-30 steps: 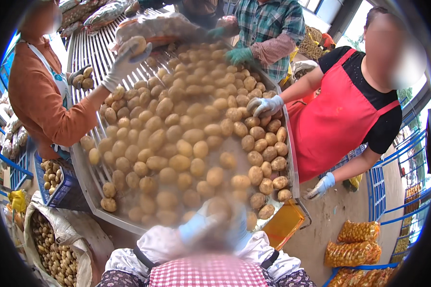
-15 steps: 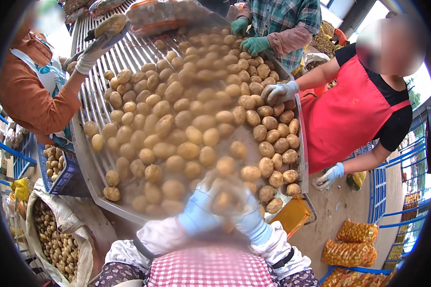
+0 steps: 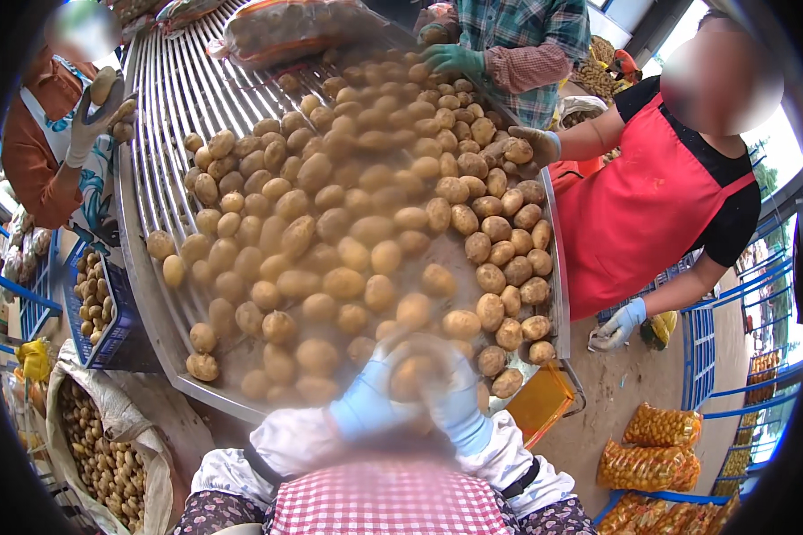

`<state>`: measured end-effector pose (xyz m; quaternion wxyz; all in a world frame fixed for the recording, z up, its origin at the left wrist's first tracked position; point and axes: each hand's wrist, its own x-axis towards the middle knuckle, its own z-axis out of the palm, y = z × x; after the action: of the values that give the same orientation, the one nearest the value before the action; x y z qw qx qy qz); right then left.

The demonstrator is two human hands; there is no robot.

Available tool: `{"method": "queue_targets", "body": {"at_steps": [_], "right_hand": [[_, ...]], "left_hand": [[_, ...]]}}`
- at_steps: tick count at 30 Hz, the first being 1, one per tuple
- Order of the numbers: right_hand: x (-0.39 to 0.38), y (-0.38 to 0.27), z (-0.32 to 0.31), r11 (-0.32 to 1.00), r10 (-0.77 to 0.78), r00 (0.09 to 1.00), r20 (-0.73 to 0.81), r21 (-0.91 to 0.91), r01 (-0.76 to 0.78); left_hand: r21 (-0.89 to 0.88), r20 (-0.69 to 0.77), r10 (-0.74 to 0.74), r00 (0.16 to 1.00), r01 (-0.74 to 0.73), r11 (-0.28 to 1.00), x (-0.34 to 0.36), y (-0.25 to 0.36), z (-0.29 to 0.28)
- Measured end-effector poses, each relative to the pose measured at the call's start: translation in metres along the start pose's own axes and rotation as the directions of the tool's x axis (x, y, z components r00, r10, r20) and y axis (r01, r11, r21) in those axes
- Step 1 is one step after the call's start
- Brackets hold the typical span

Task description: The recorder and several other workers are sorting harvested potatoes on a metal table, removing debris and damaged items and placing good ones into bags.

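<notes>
My blue-gloved left hand (image 3: 366,403) and right hand (image 3: 462,408) curl around one potato (image 3: 415,378) between them, slightly blurred, at the near edge of a slatted metal table (image 3: 171,120). Beyond, I see loose potatoes (image 3: 298,236) spread across it. A co-worker in a red apron (image 3: 638,209) stands right; a blue crate (image 3: 132,332) and open sack (image 3: 107,390) sit left.

From here I count one potato (image 3: 414,378) between the fingers (image 3: 461,379), one filled crate (image 3: 134,328) and one open sack (image 3: 107,389) leftward.
</notes>
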<state>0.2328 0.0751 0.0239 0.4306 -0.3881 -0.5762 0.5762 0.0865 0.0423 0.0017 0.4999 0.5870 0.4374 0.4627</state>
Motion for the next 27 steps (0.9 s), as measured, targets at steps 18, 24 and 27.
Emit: {"method": "queue_targets", "body": {"at_steps": [18,24,27], "right_hand": [[-0.009,0.075,-0.114,0.450,-0.268,0.961,0.075,-0.872,0.194],[0.069,0.097,-0.133,-0.113,-0.375,0.925,-0.071,-0.986,-0.121],[0.039,0.063,-0.114,0.216,-0.058,0.992,0.115,-0.969,0.125]], "left_hand": [[0.810,-0.425,0.211,0.880,0.266,0.523,-0.083,-0.015,-0.098],[0.812,-0.433,0.223,0.873,0.271,0.517,-0.085,-0.033,-0.096],[0.825,-0.448,0.239,0.861,0.296,0.481,-0.076,-0.037,-0.093]]}}
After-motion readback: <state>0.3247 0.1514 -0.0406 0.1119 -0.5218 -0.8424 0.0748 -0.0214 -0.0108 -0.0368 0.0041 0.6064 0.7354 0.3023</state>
